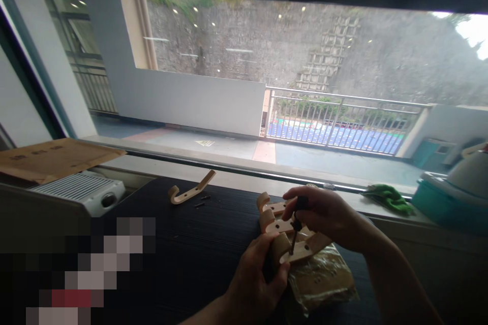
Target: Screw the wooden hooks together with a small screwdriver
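Note:
My right hand (324, 208) is closed around the dark handle of a screwdriver (295, 236), held upright with its tip at a hole in the nearest wooden hook (303, 251). Thumb and fingers of my left hand (259, 274) grip the curled end of that same hook. Two more wooden hooks, one of them a pale hook (277, 225), lie just behind it, partly covered by my hands. Beneath the near hook is a brown packet in clear plastic wrap (324, 279). Another wooden hook (190, 193) lies apart to the left, with two small dark screws (200, 205) beside it.
The dark table (183, 259) meets a window sill. A white slatted device (86, 190) and a brown envelope (57, 157) stand at left. On the right are a green cloth (387, 198) and a teal container (438, 198). Pixelated blocks hide the lower left.

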Tool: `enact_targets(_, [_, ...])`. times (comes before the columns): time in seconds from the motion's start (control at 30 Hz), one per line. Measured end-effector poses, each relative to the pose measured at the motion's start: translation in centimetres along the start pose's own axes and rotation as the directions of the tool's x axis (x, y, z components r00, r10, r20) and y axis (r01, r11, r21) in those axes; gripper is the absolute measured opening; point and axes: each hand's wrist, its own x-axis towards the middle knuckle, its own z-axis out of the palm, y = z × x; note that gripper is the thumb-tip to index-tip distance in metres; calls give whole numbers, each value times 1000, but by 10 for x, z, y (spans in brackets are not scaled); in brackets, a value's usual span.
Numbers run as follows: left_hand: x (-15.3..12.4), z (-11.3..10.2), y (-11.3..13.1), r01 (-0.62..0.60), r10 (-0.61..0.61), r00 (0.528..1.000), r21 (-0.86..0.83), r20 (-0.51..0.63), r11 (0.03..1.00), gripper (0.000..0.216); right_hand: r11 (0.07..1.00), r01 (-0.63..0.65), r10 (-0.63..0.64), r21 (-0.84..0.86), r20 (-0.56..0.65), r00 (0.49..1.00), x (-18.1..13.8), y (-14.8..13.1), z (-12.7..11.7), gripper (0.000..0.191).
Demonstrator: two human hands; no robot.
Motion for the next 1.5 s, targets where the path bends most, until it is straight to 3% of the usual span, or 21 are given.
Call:
enact_targets(0.4, [1,-1,2,-28,28,1000,11,-14,1000,47,1000,-25,25,13,-70,997,3,1,4,20])
enact_targets(0.6, [3,-2,5,-4,4,1000,12,-2,1000,45,998,-30,33,-50,67,997,0,-6,-2,27])
enact_targets(0.9, [4,-4,7,20,-20,999,-1,32,1000,43,993,-116,115,-14,-70,991,2,0,5,23])
enact_targets(1.1, [3,-3,6,-3,3,1000,-3,16,1000,45,994,-88,79,-70,-125,989,4,3,5,20])
enact_targets(1.33, [4,-5,9,8,-8,999,-3,33,1000,43,994,-98,100,-57,34,994,3,-5,4,32])
enact_targets(1.5, [3,-5,8,27,-27,999,11,25,1000,44,983,-126,124,-131,-19,992,3,-8,7,29])
